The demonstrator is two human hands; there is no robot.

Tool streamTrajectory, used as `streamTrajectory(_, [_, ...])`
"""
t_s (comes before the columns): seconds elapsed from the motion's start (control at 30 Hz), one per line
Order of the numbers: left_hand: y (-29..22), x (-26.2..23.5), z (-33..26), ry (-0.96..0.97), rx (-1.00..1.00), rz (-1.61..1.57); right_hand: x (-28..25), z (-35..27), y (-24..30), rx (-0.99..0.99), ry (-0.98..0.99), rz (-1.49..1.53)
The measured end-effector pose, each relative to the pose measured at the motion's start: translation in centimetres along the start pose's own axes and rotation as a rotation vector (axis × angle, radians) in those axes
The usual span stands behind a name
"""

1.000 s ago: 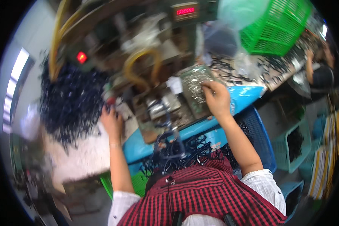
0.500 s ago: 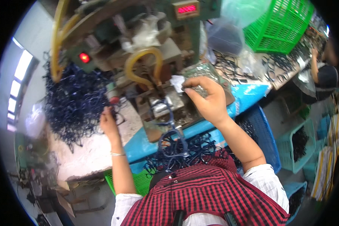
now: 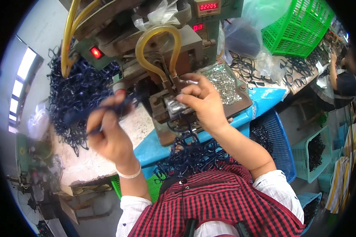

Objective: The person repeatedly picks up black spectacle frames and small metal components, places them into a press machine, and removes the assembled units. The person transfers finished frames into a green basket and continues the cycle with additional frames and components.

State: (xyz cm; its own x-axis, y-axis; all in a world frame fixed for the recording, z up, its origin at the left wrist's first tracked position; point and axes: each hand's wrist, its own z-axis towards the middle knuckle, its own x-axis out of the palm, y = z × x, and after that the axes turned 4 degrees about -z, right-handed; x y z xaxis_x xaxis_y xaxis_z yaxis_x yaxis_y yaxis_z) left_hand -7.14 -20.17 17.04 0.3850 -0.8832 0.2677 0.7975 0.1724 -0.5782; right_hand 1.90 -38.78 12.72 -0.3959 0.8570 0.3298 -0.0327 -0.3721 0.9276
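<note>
My left hand (image 3: 111,136), smeared by motion, is closed around a dark blue eyeglass frame (image 3: 81,116) in front of the machine's left side. Beyond it lies a big heap of similar frames (image 3: 81,87). My right hand (image 3: 205,106) is at the small metal fixture (image 3: 175,107) of a green bench machine (image 3: 162,51), thumb and fingers pinched. What they hold, if anything, is too small to make out. Just below the fixture, more dark blue frames (image 3: 186,148) lie heaped against my apron. Beside my right hand, a tray holds tiny shiny metal pieces (image 3: 224,85).
Yellow hoses (image 3: 140,45) loop down over the fixture. A red-topped button (image 3: 119,91) is at the machine's left. Blue plastic sheeting (image 3: 265,98) covers the bench edge, with a blue basket (image 3: 279,142) beside it. A green crate (image 3: 300,27) and another person (image 3: 342,75) are at far right.
My left hand has come back from the red button and now carries a frame. My right hand has moved left and down onto the fixture. The frame hanging from the fixture now sits lower.
</note>
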Motion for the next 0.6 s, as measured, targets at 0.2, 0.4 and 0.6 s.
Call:
streamTrajectory(0.2, [1.2,1.6,0.6,-0.05,0.007,0.087,0.6,0.2,-0.3,-0.021,-0.033,0.004])
streamTrajectory(0.4, [-0.8,1.0,-1.1,0.086,0.081,0.1,-1.0,-1.9,3.1,-0.137,0.135,-0.351])
streamTrajectory(0.6, [-1.5,2.0,-4.4,0.683,0.23,0.541,-12.6,-1.2,-2.1,-0.294,-0.307,-1.573])
